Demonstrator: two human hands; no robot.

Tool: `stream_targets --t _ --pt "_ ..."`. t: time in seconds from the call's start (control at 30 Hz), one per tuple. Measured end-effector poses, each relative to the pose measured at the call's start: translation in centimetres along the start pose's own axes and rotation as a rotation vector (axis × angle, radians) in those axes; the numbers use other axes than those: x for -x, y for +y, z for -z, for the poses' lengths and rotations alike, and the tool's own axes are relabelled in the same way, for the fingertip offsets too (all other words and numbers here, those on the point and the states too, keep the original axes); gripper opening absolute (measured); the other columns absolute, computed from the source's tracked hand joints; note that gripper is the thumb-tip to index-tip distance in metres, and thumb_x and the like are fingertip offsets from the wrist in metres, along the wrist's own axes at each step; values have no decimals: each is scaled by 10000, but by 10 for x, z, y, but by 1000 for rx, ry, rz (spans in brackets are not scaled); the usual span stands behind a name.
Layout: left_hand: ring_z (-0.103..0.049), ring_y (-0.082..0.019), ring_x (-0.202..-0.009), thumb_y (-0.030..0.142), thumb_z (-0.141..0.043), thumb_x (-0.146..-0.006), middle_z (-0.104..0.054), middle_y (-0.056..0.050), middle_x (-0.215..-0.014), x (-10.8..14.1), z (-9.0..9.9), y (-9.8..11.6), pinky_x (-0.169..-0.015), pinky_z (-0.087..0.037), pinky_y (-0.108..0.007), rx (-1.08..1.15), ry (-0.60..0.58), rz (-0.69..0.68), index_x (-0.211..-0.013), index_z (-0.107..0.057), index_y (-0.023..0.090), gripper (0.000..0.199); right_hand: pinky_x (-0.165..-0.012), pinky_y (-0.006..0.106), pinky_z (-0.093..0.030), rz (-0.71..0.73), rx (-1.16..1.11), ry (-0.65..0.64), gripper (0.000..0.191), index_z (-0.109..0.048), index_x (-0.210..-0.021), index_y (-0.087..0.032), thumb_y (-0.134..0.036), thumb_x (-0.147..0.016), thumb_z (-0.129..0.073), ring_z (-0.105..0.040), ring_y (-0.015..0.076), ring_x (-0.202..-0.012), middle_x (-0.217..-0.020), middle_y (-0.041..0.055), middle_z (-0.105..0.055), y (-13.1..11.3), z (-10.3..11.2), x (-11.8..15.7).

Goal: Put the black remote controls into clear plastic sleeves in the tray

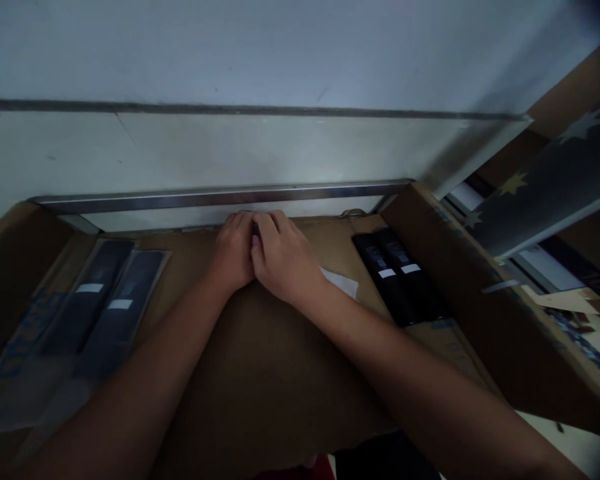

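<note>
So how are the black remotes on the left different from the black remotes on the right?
The left remotes lie inside clear plastic bags, so they look greyish and hazy; the right remotes are bare and look deep black. The left remotes slant toward the left near the viewer, while the right remotes slant toward the right. Both are pairs lying side by side on the cardboard, each remote with a small white label. Both hands are between them, closed around something small and dark.

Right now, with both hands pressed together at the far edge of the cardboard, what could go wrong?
The left hand and right hand hide a small dark item; it might slip unseen. The right wrist could brush the white paper away. The bare remotes lie close.
</note>
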State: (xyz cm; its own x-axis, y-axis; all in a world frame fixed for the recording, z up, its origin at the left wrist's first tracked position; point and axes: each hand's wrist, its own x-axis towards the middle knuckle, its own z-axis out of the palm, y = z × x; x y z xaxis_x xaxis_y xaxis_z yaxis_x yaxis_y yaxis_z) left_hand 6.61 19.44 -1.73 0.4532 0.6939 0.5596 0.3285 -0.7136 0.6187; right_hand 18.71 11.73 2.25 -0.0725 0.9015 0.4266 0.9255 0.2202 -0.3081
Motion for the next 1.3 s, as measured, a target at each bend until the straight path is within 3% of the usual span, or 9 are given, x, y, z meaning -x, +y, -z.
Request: stream_targets --t 0.13,0.47,0.6,0.73,0.87,1.13,1.3 --pt "-575 -240 -994 130 -631 -802 -647 -51 -1027 1 0 -2 -914 -427 -380 -6 -37 18 -1032 -589 205 245 -959 428 -478 10 15 -27 346 -543 -1293 -98 -126 -977 -405 -552 301 -1102 -1222 175 -588 -4 1 1" --pt "-622 -293 -1045 175 -579 -800 -687 -90 -1064 1 2 5 -913 -472 -426 -384 -97 152 -1137 -538 218 343 -914 441 -482 -123 139 -123 285 -568 -1228 -120 -188 -970 -465 -567 310 -1033 -1195 168 -592 -7 10 1" --pt "-630 -303 -1025 149 -570 -794 -691 -98 -1041 1 1 5 -898 -484 -452 -428 -10 187 -1136 -546 210 349 -885 428 -503 -164 145 -199 233 -582 -1168 -126 -181 -972 -469 -587 300 -1000 -1177 172 -592 -4 11 0" --pt "-612 -289 -1061 91 -531 -784 -678 -93 -1087 1 -2 1 -917 -491 -443 -418 111 127 -1131 -557 212 368 -931 418 -501 -115 65 -242 230 -592 -1122 -121 -108 -967 -423 -578 285 -1050 -1185 179 -587 0 8 0" --pt "-610 -251 -1006 37 -451 -799 -672 -85 -1042 0 -1 -4 -896 -497 -409 -346 161 52 -1082 -577 196 349 -963 393 -505 -28 -129 -265 328 -565 -1173 -104 -25 -910 -384 -567 258 -1103 -1213 164 -588 4 2 -1" --pt "-611 -228 -962 65 -459 -829 -659 -68 -982 0 3 -4 -864 -492 -392 -232 214 -46 -1029 -586 190 269 -1048 403 -477 63 -439 -180 537 -452 -1351 -153 2 -843 -368 -561 226 -1212 -1321 125 -593 9 -12 -3" --pt "-614 -223 -931 74 -469 -824 -662 -57 -958 -1 4 -2 -852 -499 -389 -264 235 -81 -1004 -589 198 250 -1033 423 -477 53 -394 -176 542 -444 -1383 -178 -53 -855 -439 -561 252 -1231 -1352 128 -590 15 -1 -3"
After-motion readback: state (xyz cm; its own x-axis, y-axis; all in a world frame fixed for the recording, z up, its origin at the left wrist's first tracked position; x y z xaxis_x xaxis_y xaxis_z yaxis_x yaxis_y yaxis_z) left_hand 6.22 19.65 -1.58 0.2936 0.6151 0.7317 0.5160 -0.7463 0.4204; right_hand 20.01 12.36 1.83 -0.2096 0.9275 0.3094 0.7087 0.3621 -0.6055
